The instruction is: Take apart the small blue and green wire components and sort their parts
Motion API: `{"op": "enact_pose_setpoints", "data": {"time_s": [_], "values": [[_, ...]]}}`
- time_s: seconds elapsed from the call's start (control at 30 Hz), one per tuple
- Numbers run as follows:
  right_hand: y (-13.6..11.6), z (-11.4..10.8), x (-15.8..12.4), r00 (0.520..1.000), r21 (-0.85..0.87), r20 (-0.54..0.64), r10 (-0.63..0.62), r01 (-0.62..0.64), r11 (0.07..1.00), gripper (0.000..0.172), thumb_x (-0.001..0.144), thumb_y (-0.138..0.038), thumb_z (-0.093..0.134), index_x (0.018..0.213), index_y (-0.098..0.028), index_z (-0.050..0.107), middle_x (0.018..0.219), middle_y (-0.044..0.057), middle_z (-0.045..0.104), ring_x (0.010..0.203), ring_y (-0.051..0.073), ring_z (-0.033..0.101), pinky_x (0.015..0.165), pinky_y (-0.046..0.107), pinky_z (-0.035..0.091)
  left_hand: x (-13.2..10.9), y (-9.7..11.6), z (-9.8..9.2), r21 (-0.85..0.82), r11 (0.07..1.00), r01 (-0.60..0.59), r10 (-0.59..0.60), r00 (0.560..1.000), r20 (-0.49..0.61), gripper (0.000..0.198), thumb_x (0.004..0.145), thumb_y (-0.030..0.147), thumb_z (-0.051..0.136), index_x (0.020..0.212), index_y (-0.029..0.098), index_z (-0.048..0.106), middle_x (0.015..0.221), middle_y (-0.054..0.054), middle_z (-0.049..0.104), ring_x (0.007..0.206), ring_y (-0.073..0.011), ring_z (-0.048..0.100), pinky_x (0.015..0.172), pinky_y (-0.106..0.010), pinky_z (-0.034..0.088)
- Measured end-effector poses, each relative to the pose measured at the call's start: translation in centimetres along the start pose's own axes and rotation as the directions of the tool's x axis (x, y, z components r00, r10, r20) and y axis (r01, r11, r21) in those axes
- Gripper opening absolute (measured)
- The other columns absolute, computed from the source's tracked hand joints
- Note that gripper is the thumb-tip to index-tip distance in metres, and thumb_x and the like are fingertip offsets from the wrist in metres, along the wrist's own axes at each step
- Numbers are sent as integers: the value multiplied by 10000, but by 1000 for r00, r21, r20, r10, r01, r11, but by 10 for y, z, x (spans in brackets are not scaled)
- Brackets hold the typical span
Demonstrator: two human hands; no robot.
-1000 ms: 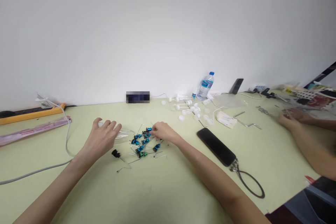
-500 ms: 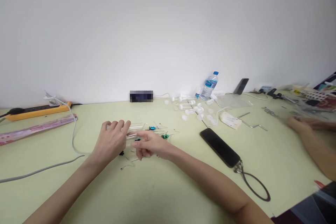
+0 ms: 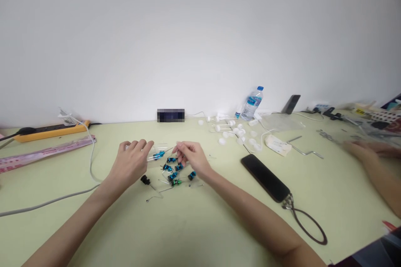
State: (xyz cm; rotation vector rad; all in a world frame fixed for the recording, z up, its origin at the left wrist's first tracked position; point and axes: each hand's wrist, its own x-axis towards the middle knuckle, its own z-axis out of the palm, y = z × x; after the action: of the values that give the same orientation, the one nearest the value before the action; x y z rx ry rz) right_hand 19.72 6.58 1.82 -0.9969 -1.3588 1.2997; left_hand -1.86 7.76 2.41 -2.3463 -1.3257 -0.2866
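Note:
My left hand (image 3: 133, 160) is closed around a clear plastic tube (image 3: 162, 146) that lies sideways, its right part showing beyond my fingers. A small blue part with a thin metal rod (image 3: 158, 155) is at the tube's right end, seemingly inside it. My right hand (image 3: 192, 159) pinches the far end of that rod between thumb and fingertips. Below the hands, several similar blue-and-black parts (image 3: 172, 176) lie in a loose pile with their wires crossing. A green one (image 3: 176, 182) rests at the pile's front, and a black one (image 3: 145, 180) sits beside my left wrist.
White round caps (image 3: 240, 132) and capped clear tubes (image 3: 223, 127) lie near a water bottle (image 3: 252, 104). A black phone (image 3: 265, 178) with a strap is right of my forearm. A yellow power strip (image 3: 52, 131) stands left. Another person's hand (image 3: 360, 152) is far right.
My right hand has moved right and up, uncovering the pile, and now pinches the rod. A blue part now shows at the tube's end. My left hand still grips the tube.

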Motion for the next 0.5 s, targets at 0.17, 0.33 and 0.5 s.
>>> {"op": "enact_pose_setpoints", "data": {"time_s": [0.17, 0.33, 0.5], "values": [[3, -29, 18, 981, -146, 95, 169, -154, 977, 289, 832, -343, 519, 719, -121, 666, 602, 9, 566, 500, 70, 524, 467, 168, 429, 0, -21, 7, 37, 995, -95, 94, 995, 34, 577, 673, -124, 362, 1101, 198, 577, 995, -130, 621, 995, -297, 568, 974, -550, 264], [24, -32, 22, 947, -270, 148, 285, -239, 933, 255, 806, -242, 476, 705, -113, 671, 576, 29, 606, 510, 90, 564, 515, 191, 472, 1, -23, 15, -51, 985, -165, 168, 985, 42, 622, 672, -110, 448, 1153, 269, 561, 1140, -113, 602, 1141, -282, 514, 1082, -575, 161], [30, -34, 23, 943, -495, 120, 309, -213, 842, 251, 801, -226, 472, 694, -134, 679, 575, 27, 615, 498, 104, 560, 508, 209, 436, 2, -24, 14, -12, 977, -214, 214, 976, 23, 626, 682, -128, 415, 1146, 266, 560, 1151, -116, 593, 1193, -276, 477, 1097, -589, 125]]}}
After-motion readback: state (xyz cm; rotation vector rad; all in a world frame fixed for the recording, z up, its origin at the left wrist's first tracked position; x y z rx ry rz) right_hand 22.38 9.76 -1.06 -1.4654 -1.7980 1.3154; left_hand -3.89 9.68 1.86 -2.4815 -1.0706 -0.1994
